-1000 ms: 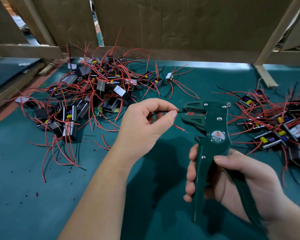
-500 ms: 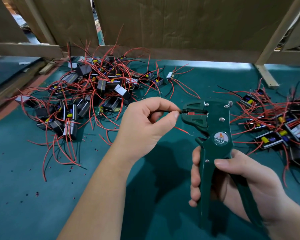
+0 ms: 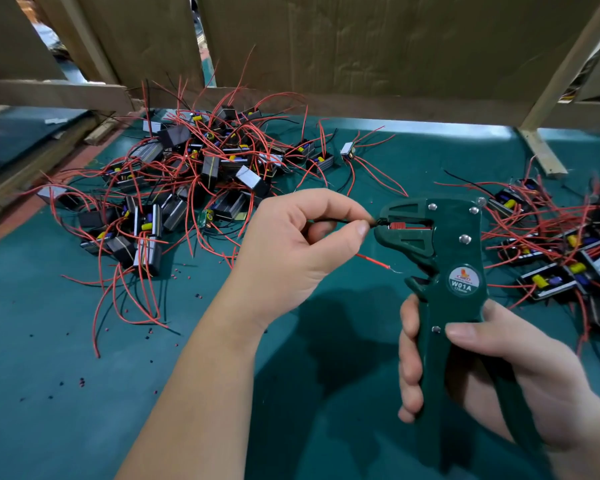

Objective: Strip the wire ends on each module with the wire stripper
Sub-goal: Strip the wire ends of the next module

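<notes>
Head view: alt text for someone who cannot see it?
The left hand pinches a black wire into the nose of a green wire stripper gripped by the right hand. Heaps of red-wired modules lie on the teal table.

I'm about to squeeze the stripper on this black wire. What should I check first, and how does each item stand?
1. End of black wire inside the mouth of the wire stripper: ok.
2. Feed: left hand pinches the wire near the mouth: ok.
3. Its fingertips outside the mouth: ok, but close.
4. Tool: right hand grips the handles: ok.
5. Depth of insertion: cannot tell.
6. Loose red wire, end bared, hangs apart below: ok.
</notes>
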A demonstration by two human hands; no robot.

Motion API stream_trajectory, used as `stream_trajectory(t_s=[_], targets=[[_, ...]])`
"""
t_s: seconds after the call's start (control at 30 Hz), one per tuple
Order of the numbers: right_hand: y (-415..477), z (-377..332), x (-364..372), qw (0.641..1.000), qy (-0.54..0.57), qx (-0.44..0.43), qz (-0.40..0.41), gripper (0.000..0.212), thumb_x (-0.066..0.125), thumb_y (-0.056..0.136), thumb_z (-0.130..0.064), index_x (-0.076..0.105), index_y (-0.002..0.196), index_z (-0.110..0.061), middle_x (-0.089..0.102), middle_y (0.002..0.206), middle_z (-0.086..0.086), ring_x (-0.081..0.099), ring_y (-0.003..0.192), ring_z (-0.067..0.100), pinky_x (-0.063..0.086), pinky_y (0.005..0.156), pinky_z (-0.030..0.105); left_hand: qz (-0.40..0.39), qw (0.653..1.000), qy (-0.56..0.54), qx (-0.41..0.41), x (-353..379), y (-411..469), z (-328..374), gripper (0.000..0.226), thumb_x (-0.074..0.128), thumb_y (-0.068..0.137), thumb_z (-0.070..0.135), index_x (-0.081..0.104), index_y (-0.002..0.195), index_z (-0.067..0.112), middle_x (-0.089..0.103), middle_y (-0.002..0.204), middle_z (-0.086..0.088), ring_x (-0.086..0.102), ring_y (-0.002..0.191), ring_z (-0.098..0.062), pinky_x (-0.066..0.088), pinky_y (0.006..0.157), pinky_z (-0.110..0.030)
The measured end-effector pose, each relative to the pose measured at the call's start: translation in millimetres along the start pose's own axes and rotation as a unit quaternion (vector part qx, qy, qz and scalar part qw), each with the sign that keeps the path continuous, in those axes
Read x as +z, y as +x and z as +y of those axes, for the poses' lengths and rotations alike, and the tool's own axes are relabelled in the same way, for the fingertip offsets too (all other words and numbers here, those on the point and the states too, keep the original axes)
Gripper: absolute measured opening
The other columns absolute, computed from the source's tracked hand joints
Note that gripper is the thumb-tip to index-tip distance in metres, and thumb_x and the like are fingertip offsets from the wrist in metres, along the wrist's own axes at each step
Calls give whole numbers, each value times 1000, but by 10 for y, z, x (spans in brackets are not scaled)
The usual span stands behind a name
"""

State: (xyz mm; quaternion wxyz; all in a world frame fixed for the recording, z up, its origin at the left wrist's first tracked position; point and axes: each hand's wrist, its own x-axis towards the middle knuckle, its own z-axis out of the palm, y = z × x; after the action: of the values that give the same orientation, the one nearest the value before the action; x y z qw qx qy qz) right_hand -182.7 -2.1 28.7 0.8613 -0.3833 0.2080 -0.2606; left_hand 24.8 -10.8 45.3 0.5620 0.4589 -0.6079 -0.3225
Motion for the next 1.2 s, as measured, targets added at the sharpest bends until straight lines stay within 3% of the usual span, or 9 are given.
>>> stream_trajectory(t_s=[0.27,0.43,0.57,0.73,0.87,0.97,1.07,1.13,1.2], targets=[[73,88,97,977,-24,-32,210,41,83,54,-39,56,67,-11,45,55,12,42,38,23,40,40,26,-37,989,128,-57,-25,12,-132,17,55,93,14,68,102,20,70,78,1,46,46,5,32,49,-5],[141,70,13,975,58,-148,158,49,85,48,-37,68,85,-11,63,77,17,64,67,31,57,64,46,-113,954,270,-63,23,20,-203,20,55,94,11,71,96,23,62,63,26,49,51,8,32,51,-5],[120,75,-4,981,58,-137,127,55,85,44,-29,72,91,-5,64,97,24,66,71,35,56,69,52,-17,985,44,-165,103,57,-181,23,49,98,5,62,90,21,68,68,10,61,57,-2,48,62,-15],[151,115,120,998,27,-41,36,64,88,45,-17,68,102,4,58,74,33,63,67,42,52,66,54,15,926,-281,-252,302,56,-103,15,40,99,-2,54,99,2,63,70,-5,61,54,-10,51,50,-18],[128,147,111,998,-8,-18,57,53,69,56,-10,67,108,1,58,73,29,62,66,39,52,65,53,38,912,-301,-278,335,76,-103,20,40,96,-8,53,108,-1,65,78,-8,60,55,-11,46,43,-16],[117,119,69,992,12,-77,101,62,71,52,-6,63,112,6,61,78,31,63,65,40,53,62,53,68,915,-298,-265,322,100,-126,16,41,100,3,52,92,11,72,81,-3,66,68,-13,55,62,-21],[99,41,-1,947,-59,-246,196,53,72,60,-5,63,112,-6,72,89,13,68,74,38,56,70,56,144,944,-189,-229,224,138,-189,10,51,97,12,56,98,20,70,98,2,67,93,-13,50,83,-25],[74,-25,-72,889,-163,-324,281,39,62,72,-7,64,109,-19,73,90,5,71,82,34,54,78,61,205,964,7,-170,109,135,-252,18,57,93,13,56,109,23,61,109,10,58,105,-6,44,95,-26],[50,-54,-145,852,-221,-351,321,48,66,71,-18,56,118,-13,70,89,4,70,88,36,50,81,65,247,936,221,-115,-13,116,-320,31,58,89,13,56,119,20,52,123,5,45,119,-12,34,106,-33]])
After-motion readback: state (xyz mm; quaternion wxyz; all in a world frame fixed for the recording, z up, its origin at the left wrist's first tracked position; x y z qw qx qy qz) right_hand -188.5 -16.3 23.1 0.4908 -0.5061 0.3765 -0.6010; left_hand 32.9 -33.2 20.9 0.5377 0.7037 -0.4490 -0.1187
